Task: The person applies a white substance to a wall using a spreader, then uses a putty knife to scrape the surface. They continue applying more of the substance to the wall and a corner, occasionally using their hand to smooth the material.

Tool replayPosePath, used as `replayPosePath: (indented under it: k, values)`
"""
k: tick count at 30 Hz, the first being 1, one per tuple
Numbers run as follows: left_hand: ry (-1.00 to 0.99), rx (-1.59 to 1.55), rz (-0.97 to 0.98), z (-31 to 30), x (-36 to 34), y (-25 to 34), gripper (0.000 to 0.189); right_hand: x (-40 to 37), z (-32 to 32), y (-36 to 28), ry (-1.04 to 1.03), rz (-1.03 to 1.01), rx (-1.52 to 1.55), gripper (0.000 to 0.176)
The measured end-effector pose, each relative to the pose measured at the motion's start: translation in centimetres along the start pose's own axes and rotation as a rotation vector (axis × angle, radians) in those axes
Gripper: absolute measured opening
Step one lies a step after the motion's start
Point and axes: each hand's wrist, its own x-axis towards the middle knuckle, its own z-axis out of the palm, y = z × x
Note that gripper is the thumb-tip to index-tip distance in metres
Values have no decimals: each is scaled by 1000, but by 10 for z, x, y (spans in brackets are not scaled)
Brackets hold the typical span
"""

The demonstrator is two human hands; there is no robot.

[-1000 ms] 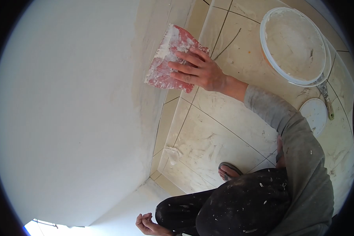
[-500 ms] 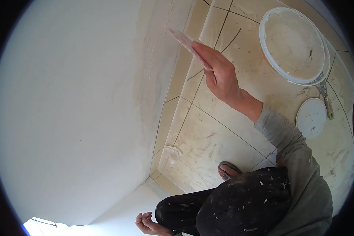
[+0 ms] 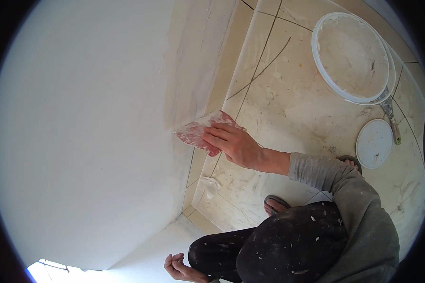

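My right hand (image 3: 236,147) grips a flat red plastic filler spreader (image 3: 196,134) smeared with white paste, fingers laid over its upper face. The spreader's far edge lies against the lower part of the white wall (image 3: 104,118), just above the tile skirting (image 3: 200,148). A patchy greyish band (image 3: 186,66) runs along the wall there. At the lower left, my left hand (image 3: 178,269) hangs beyond my knee (image 3: 205,252), its fingers curled in and nothing visible in them.
A white bucket (image 3: 318,61) of pale paste stands on the tiled floor (image 3: 288,118). Beside it lie a green-handled putty knife (image 3: 395,127) and a round white lid (image 3: 374,144). A dark thin strip (image 3: 269,66) and a white scrap (image 3: 211,187) lie near the skirting.
My right hand has moved down along the wall toward my body, and the spreader has turned from edge-on to show its broad face. My left hand has stayed nearly still.
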Motion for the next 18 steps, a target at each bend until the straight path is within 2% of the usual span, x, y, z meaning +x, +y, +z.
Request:
replayPosePath:
  k: [3,5,6,8,11,15,18]
  values:
    - [22,13,-26,-3,-3,5,29,0,-13,-4,66,9,94,56]
    - [35,22,-41,-6,-7,5,26,16,-37,4,345,36,92,53]
    - [41,28,-41,-7,-7,4,25,26,-47,9,337,36,91,53]
    - [48,30,-41,-7,-7,3,24,48,-65,20,531,62,-30,52]
    - [39,19,-61,-8,-3,-1,26,70,-72,31,543,92,-10,53]
    - [53,30,-60,-6,-2,-1,26,65,-41,21,516,76,6,57]
    - [68,42,-58,6,0,6,22,38,-6,0,297,50,-46,61]
